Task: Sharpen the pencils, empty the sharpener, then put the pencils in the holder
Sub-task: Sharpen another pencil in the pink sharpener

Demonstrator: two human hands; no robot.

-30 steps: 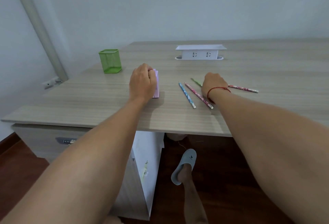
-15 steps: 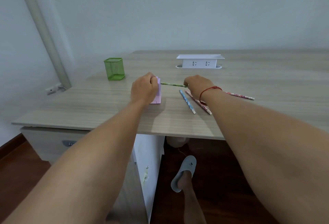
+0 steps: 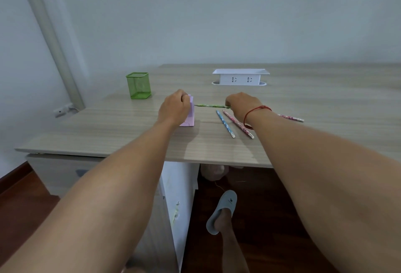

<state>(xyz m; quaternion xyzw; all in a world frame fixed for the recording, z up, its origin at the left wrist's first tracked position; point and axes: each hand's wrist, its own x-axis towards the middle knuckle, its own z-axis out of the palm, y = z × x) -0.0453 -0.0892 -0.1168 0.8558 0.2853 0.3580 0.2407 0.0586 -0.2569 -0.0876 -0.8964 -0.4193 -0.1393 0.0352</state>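
Observation:
My left hand [image 3: 173,109] grips a pink sharpener [image 3: 189,118] that stands on the wooden desk [image 3: 314,103]. My right hand [image 3: 243,104] pinches the far end of a green pencil [image 3: 209,106], held level with its tip at the sharpener's right face. On the desk beside my right wrist lie a blue pencil [image 3: 225,123] and a pink patterned pencil [image 3: 238,124]. Another pink pencil [image 3: 291,118] shows partly behind my right forearm. The green mesh holder [image 3: 138,85] stands at the back left, with nothing visible inside.
A white power-socket box [image 3: 240,77] sits at the back middle of the desk. A white pipe [image 3: 50,36] runs up the wall on the left. Under the desk are a drawer unit [image 3: 60,173] and my foot in a grey slipper [image 3: 222,211].
My right hand picked the green pencil up from the desk and carried it left to the sharpener. The left hand stayed on the sharpener.

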